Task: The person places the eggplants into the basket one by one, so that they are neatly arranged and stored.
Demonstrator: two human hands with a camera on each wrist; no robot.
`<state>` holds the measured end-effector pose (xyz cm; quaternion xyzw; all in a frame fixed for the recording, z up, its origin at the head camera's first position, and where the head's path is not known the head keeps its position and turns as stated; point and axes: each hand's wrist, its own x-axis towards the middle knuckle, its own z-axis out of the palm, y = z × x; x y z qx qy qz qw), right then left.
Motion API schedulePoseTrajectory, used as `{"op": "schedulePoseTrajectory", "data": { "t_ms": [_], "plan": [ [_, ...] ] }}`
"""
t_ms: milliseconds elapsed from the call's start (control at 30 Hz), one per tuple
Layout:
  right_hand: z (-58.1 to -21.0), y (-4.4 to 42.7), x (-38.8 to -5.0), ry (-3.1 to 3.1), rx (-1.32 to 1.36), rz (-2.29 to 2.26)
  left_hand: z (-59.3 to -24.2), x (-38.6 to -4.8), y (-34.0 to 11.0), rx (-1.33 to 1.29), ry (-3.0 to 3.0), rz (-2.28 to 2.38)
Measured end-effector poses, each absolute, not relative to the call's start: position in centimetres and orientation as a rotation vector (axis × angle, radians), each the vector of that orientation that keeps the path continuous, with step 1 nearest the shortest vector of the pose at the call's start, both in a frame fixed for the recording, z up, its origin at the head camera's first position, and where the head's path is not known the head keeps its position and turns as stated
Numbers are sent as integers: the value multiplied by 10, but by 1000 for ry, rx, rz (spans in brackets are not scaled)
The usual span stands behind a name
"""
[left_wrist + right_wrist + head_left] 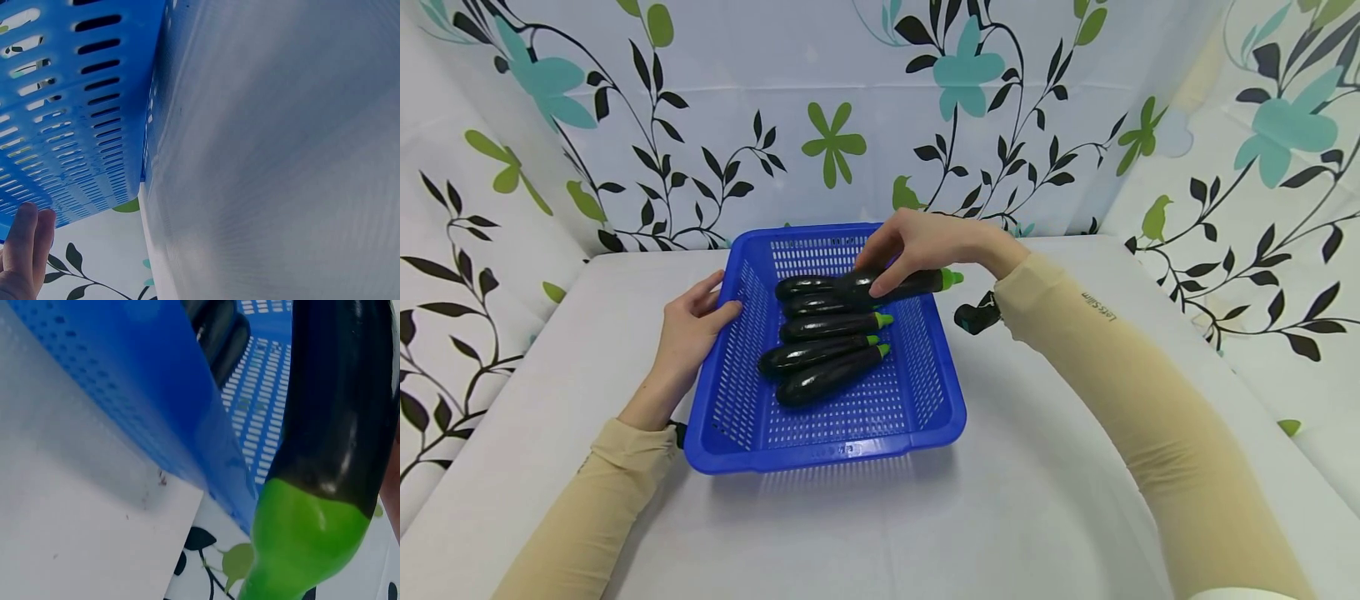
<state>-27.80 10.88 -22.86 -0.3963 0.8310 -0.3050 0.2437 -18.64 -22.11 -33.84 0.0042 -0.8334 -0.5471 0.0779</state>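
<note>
A blue plastic basket [835,421] with slotted walls holds several dark, glossy eggplants [831,375] with green stem ends, lying side by side. My left hand [688,333] grips the basket's left rim, thumb at the top edge and fingers along the outer wall. In the left wrist view, fingers [28,240] of that hand lie against the slotted wall. Above the basket's far right part, my right hand [917,246] pinches one eggplant [917,284] around its body from above. Its green stem end [306,534] points out past the right rim.
The basket stands on a white-covered table [1037,467]. Behind and at both sides hangs a white curtain [880,108] printed with leaves, flowers and birds. A small black device [977,315] is at my right wrist.
</note>
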Motion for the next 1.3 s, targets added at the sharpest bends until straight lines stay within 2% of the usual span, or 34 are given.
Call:
{"op": "schedulePoseTrajectory", "data": {
  "t_ms": [667,1300],
  "plan": [
    [-242,54,-256,2116,-1253,-750,-338,-187,-222,33,-2499,-1628],
    [-264,29,-225,2061,-1331,-570,-338,-187,-223,7,-2497,-1649]
  ]
}}
